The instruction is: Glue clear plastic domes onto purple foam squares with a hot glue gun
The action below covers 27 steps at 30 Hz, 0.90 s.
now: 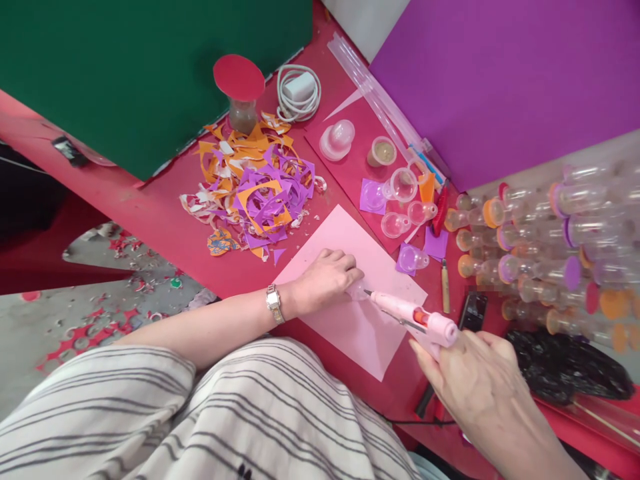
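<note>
My right hand [475, 373] grips a pink hot glue gun [413, 319], its dark nozzle pointing left. The nozzle meets, or nearly meets, a small clear plastic piece [357, 289] on the pink sheet [370, 333]. Closed over that piece is my left hand [330, 277], knuckles up, hiding most of it; whether the tip touches it I cannot tell. Beyond the sheet lie several clear plastic cups with narrow ends, among them one cup [395, 225] on the red surface and another [413, 257] on a purple paper square [404, 267].
Orange and purple paper scraps [273, 193] are heaped at the back left. Stacked clear containers with coloured ends [540, 247] line the right side, near a black plastic bag [565, 363] and a phone [473, 311]. A coiled white cable [299, 93] lies at the back.
</note>
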Tool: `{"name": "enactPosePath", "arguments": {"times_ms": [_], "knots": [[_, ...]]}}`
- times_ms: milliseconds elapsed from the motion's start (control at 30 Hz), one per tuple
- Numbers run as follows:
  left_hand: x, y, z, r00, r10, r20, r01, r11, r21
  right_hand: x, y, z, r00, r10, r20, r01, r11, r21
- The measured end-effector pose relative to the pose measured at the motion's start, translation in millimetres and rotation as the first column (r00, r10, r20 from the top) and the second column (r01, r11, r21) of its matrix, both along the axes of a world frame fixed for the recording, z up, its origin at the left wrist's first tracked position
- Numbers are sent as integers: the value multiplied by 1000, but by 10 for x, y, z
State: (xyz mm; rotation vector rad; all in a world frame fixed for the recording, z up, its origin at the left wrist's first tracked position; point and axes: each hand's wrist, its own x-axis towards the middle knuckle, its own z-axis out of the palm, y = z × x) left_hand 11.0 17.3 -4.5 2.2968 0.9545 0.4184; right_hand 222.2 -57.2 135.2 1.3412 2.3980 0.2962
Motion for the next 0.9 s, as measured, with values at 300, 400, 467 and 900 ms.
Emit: {"name": "enactPosePath", "arguments": {"times_ms": [300, 400, 467, 900], "knots": [[-2, 5, 31, 999, -11, -33, 11, 1000, 4, 20, 47, -14, 999, 31, -9, -31, 999, 19], [0, 8, 36, 999, -19, -40, 20, 1000, 3, 25, 57, -9, 999, 40, 7, -40, 999, 19], [3, 11, 40, 998, -27, -50, 27, 1000, -5, 19, 71, 3, 999, 49, 8, -49, 999, 14], [8, 4, 32, 999, -19, -25, 20, 1000, 10, -22, 126, 39, 998, 56, -13, -56, 998, 22]]}}
